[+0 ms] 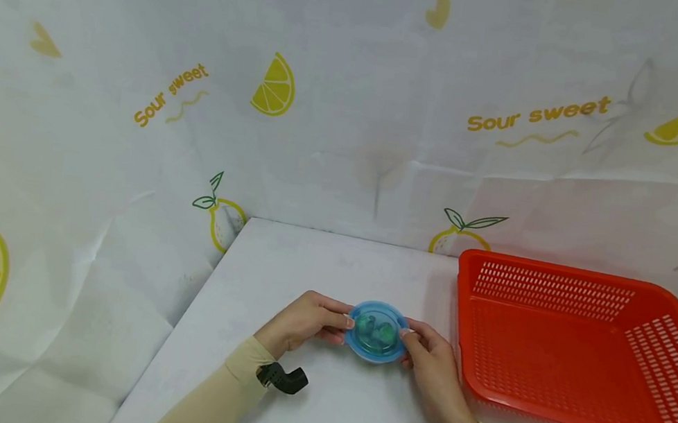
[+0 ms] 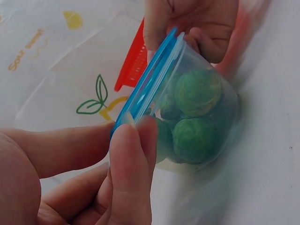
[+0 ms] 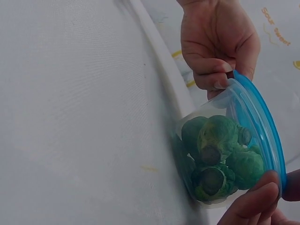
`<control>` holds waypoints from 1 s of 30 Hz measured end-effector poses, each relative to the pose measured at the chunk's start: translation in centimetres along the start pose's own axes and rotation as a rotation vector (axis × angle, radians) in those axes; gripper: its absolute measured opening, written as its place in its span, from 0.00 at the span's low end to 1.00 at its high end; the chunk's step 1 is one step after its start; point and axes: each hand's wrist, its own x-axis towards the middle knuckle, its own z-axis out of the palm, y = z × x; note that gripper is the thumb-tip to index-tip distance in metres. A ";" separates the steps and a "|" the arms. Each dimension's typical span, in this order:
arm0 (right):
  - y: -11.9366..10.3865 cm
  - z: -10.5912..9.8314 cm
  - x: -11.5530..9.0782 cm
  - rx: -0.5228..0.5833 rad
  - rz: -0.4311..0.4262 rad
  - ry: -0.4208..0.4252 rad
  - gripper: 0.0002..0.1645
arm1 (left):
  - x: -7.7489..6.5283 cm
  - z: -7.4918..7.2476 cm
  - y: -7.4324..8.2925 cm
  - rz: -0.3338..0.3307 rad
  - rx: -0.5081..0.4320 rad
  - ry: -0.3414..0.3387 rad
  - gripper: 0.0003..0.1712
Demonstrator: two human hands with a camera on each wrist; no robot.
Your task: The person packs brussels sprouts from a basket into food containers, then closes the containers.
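Observation:
A round clear plastic container [image 2: 228, 101] with a blue lid [image 1: 379, 308] stands low over the white table, between both hands. Several green Brussels sprouts [image 3: 218, 138] show through its wall, some with pale cut stems. My left hand [image 1: 306, 319] pinches the lid's rim from the left, thumb on one face and fingers on the other. On the opposite side my right hand [image 1: 431, 363] grips the rim, its thumb over the lid's edge. In both wrist views the lid covers the container's mouth.
A large red plastic basket [image 1: 549, 403] with slotted walls stands on the table just right of my right hand. White sheeting [image 1: 347, 136] printed with lemons rises behind and to the left of the white table [image 1: 309, 257]. Dark straps sit on both wrists.

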 end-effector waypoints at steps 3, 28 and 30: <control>0.2 0.1 0.1 0.007 -0.006 0.001 0.23 | 0.1 0.0 -0.1 0.003 0.005 0.005 0.22; 0.1 0.0 -0.1 0.083 -0.039 -0.005 0.21 | 0.1 0.2 0.0 0.016 0.033 0.040 0.20; 0.1 0.0 -0.1 0.089 -0.043 -0.003 0.21 | 0.2 0.2 -0.1 0.010 0.031 0.037 0.21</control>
